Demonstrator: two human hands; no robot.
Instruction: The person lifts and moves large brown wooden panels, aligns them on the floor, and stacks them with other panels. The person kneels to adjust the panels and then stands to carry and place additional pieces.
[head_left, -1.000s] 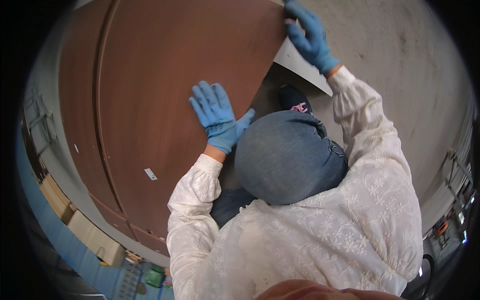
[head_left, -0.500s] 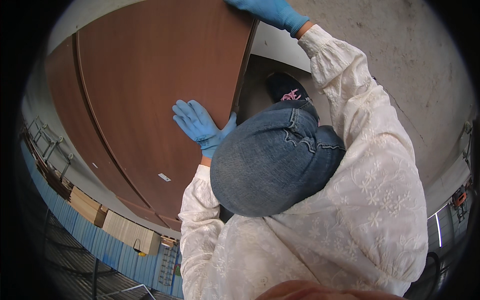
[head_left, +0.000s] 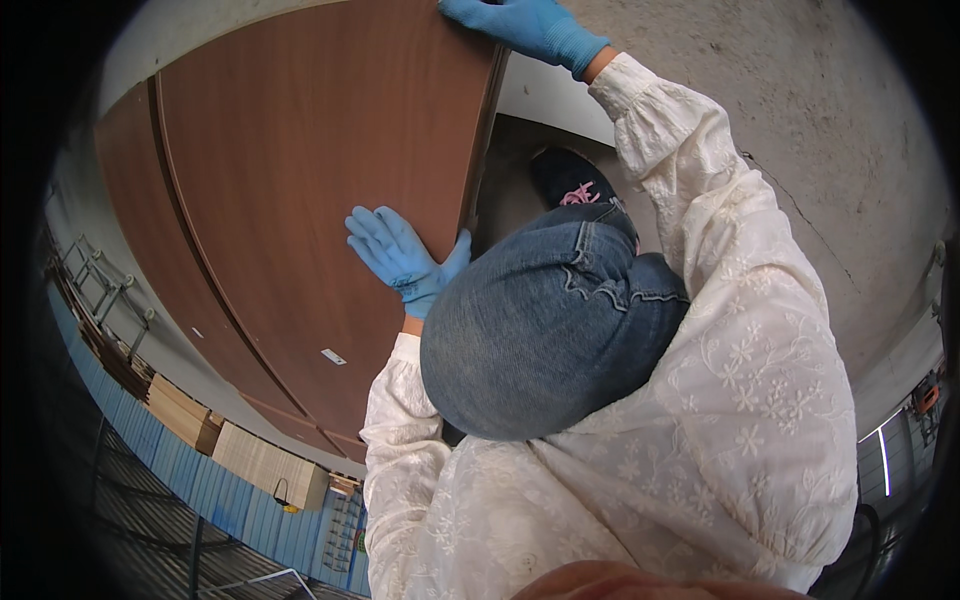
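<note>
A large brown wood-grain cabinet panel (head_left: 300, 160) fills the left and upper middle, with a small whitish label on it. My left hand (head_left: 400, 258), in a blue glove, rests flat near the panel's right edge, fingers stretched and thumb spread toward that edge. At the top of the picture my right hand (head_left: 525, 28), gloved alike, grips the panel's far right corner; part of it is cut off by the picture's edge. My bent knee (head_left: 520, 330) in blue jeans is close beside my left hand.
Right of the panel lies grey concrete floor (head_left: 740, 100) with a crack, and a white board (head_left: 550, 98) beside the panel's edge. My dark shoe (head_left: 572, 180) has pink laces. Stacked pale boards (head_left: 265, 462) and a metal-framed trolley (head_left: 100, 285) stand at the lower left.
My right hand has shifted slightly left at the panel's corner. The left hand keeps its place on the panel, and the view has tilted a little.
</note>
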